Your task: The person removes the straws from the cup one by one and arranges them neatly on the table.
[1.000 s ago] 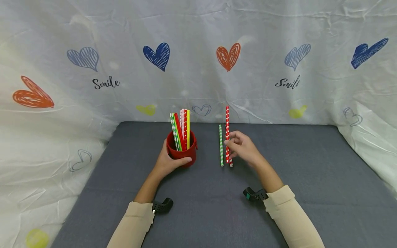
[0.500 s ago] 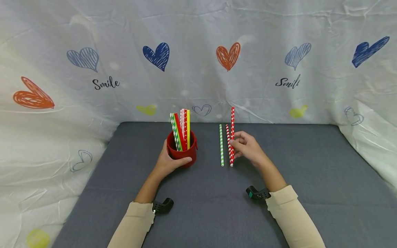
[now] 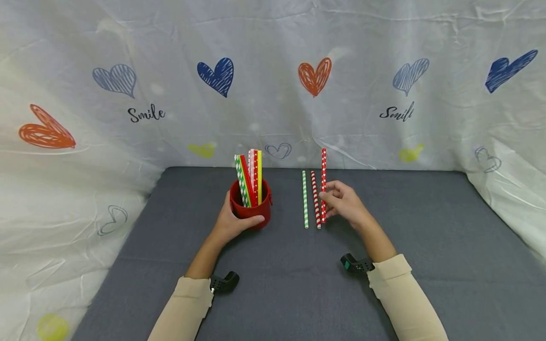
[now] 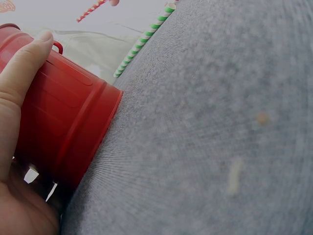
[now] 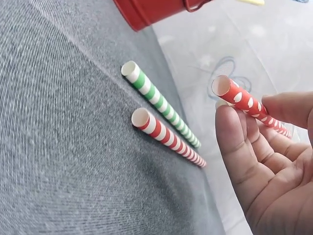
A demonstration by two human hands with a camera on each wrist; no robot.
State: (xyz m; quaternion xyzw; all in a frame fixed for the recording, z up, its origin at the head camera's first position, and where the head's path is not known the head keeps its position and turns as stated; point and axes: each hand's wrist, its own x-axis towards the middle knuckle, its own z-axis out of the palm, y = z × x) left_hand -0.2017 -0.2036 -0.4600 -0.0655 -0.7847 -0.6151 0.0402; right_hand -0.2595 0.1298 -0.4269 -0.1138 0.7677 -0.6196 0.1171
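Note:
My left hand (image 3: 232, 222) grips a red metal bucket (image 3: 256, 218), thumb across its near side. Several paper straws (image 3: 249, 182) stand leaning inside it, in green, red, yellow and patterned colours. Between thumb and fingers, my right hand (image 3: 345, 203) pinches a red paper straw with white hearts (image 3: 323, 166), held above the cloth in the right wrist view. Just left of it lie a red-and-white striped straw (image 3: 315, 201) and a green-and-white striped straw (image 3: 304, 201), side by side and apart. The left fingers behind the bucket are mostly hidden.
A dark grey cloth (image 3: 281, 284) covers the table. Behind it hangs a pale curtain (image 3: 264, 42) printed with hearts and words. Both wrists wear black straps (image 3: 223, 282).
My right hand has moved right with the heart-patterned straw, off the red striped straw, which now shows fully. The left hand and bucket have stayed in place.

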